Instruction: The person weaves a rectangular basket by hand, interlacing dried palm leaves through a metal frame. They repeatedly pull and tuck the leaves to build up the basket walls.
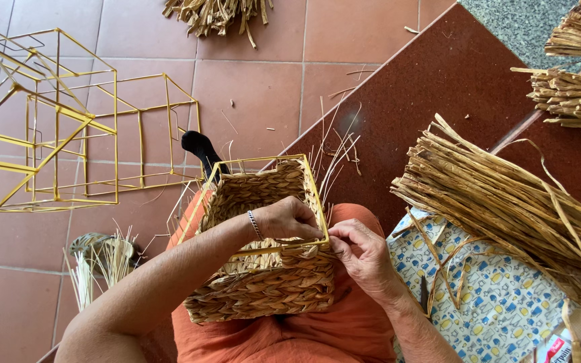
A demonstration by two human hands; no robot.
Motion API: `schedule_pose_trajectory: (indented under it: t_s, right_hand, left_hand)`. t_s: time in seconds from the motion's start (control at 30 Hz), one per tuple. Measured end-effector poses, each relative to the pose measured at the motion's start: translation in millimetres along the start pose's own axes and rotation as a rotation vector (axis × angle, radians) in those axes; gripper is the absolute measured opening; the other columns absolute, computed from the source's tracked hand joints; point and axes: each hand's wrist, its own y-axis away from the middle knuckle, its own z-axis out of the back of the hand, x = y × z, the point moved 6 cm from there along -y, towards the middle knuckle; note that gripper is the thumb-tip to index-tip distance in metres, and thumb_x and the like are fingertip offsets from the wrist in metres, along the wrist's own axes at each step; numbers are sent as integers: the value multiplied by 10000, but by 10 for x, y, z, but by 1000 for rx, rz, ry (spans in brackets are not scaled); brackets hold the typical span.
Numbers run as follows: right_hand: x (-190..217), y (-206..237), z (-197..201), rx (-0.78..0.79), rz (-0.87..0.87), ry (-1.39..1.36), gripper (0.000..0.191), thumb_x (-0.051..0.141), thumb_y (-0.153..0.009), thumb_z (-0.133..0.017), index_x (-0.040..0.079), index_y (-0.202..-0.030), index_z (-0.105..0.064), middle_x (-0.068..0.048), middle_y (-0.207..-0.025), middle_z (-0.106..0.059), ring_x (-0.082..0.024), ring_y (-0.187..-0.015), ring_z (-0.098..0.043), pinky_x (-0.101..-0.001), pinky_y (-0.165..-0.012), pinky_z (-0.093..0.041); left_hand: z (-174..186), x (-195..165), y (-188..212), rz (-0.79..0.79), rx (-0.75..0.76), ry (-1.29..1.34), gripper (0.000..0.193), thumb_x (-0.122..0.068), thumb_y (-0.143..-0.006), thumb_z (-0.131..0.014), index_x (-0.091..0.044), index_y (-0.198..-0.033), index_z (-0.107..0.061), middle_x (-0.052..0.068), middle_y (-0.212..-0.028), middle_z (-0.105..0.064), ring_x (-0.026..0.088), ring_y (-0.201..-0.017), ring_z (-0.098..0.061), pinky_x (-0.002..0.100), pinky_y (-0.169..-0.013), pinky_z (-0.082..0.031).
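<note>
Head view: my left hand clamps woven basket rim, right hand pinches straw strand there; brittle strand could snap if I overpull.

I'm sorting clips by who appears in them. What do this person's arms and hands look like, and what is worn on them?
Both arms are bare, with no sleeves and no gloves showing. The left hand has a thin silver-coloured chain bracelet at the wrist. The right hand shows no bracelet or watch, and no rings can be made out on either hand. Orange clothing covers the lap below the arms.
</note>
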Motion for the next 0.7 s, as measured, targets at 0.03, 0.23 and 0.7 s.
schedule_pose_trajectory:
  t_s: [0.03,0.23,0.7]
  right_hand:
    - [3,-5,-4,16,-9,-21,132,103,-944,-719,35,-1056,-728,-27,-969,-727,-114,-883,-711,-241,-758,-606]
    - [-38,-70,9,84,-150,-55,172,82,-887,-742,39,-1053,-753,-23,-1007,-749,-116,-927,-730,-225,-748,-638]
    - [-627,104,170,-235,-217,12,136,31,-969,-637,36,-837,-672,-132,-785,-698,-209,-642,-605,-347,-551,-538]
  left_hand:
    - [-3,13,-4,19,1,18,296,-312,-856,-823,-18,-872,-796,29,-758,-746,81,-690,-645,281,-635,-556]
    - [-10,17,-22,26,-6,106,281,-301,-829,-824,-34,-914,-806,27,-758,-747,77,-685,-645,278,-626,-550]
    - [149,-618,348,-151,-217,-366,379,-401,-994,-606,-82,-1112,-773,134,-1121,-756,246,-1085,-663,389,-964,-510]
